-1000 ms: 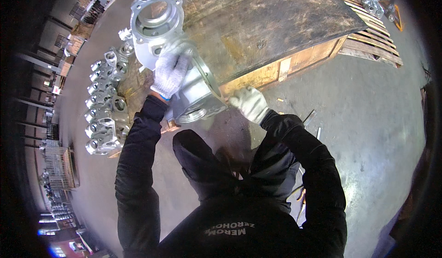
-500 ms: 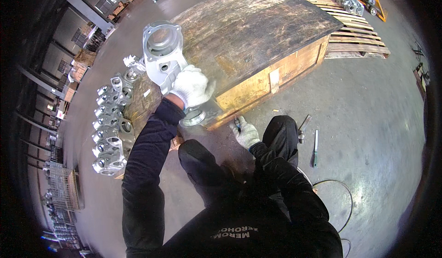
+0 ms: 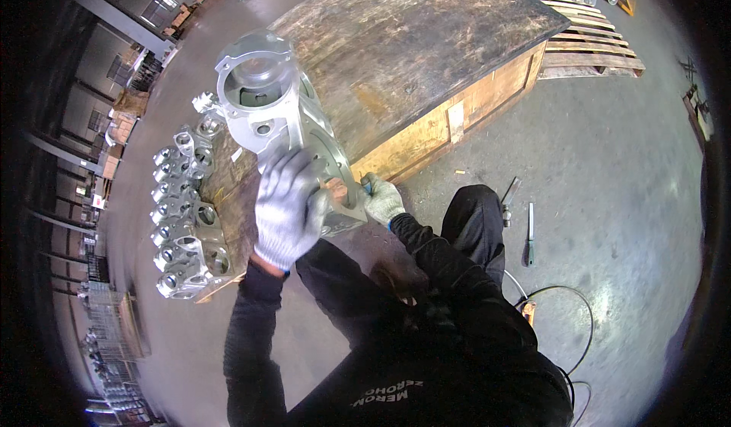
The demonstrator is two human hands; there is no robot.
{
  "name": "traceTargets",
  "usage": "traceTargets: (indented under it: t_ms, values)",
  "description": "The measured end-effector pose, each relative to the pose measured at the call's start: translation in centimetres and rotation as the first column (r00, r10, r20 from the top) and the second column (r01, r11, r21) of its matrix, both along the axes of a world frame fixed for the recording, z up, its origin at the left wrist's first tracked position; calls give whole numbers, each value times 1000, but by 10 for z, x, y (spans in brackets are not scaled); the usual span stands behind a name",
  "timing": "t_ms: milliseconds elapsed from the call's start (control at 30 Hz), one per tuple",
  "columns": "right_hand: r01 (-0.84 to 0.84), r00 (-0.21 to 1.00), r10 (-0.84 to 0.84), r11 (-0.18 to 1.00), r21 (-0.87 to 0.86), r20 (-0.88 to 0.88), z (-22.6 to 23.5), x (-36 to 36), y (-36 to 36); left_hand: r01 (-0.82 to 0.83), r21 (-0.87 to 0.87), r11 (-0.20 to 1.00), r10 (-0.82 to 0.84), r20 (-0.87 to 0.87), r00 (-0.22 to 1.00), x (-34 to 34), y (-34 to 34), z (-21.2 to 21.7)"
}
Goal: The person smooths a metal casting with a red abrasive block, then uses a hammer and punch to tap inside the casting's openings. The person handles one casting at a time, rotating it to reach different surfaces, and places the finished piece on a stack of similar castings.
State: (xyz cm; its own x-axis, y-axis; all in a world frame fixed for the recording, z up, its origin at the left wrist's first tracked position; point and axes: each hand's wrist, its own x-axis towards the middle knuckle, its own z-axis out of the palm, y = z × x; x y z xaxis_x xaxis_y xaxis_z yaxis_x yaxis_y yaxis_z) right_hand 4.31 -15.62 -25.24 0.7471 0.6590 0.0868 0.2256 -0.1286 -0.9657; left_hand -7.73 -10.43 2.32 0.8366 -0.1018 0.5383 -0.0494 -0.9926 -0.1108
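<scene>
A large silver metal casting (image 3: 285, 122), with a wide round opening at its far end and a window in its side, stands at the near left corner of the wooden bench. Wearing a white knit glove, my left hand (image 3: 289, 206) lies on the casting's near part, fingers bent against it and slightly blurred. Close to the casting's near right edge is my gloved right hand (image 3: 383, 200). Its fingers are closed around a small tool with a blue part (image 3: 368, 188); most of that tool is hidden in the glove.
The bench (image 3: 426, 38) has a dark worn top. Several smaller castings (image 3: 183, 221) stand in rows at left. A wooden pallet (image 3: 582, 46) lies at the far right. On the floor are a hammer (image 3: 509, 198), a file with a green handle (image 3: 530, 236) and a looped cable (image 3: 586, 313).
The casting has turned, bringing its side window into view. My left hand has shifted nearer to me on it. My right hand has risen from beside the bench to the casting's edge.
</scene>
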Motion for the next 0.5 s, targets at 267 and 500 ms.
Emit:
traceTargets:
  t_ms: [267, 500]
  values:
    - [-55, 993, 50, 997, -49, -110, 10, 18, 17, -122, -100, 988, 126, 41, 991, -5, 7, -37]
    - [-31, 977, 47, 996, 80, -206, -18, 9, 44, -144, -116, 983, 146, 12, 989, -6, 8, -38]
